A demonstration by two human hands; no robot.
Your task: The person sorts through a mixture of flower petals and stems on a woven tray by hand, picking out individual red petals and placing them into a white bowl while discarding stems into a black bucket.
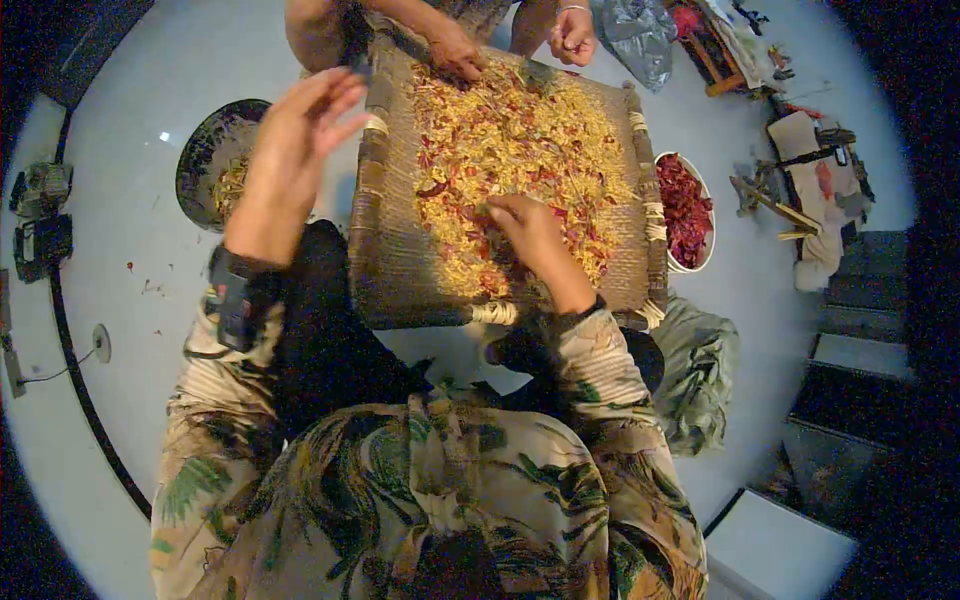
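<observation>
A square woven tray with a wooden frame point(370, 215) lies across in front of me. Yellow seeds mixed with red dried chili pieces point(560, 140) cover most of its mesh. My right hand point(528, 232) is low over the middle of this layer, fingers pinched together at the seeds; whatever they hold is too small to make out. Raised beside the tray's left edge, my left hand point(305, 125) is slightly blurred, with its fingers apart and nothing visible in it. It is between the tray and a dark round basin point(200, 165) on the floor, which holds some yellowish bits.
Across the tray, another person's hand point(455, 55) touches the seeds; their other hand point(572, 38) hovers by the far edge. A white bucket point(712, 235) of red dried chilies stands right. A grey plastic bag point(640, 45) and a greenish sack point(705, 370) lie on the floor.
</observation>
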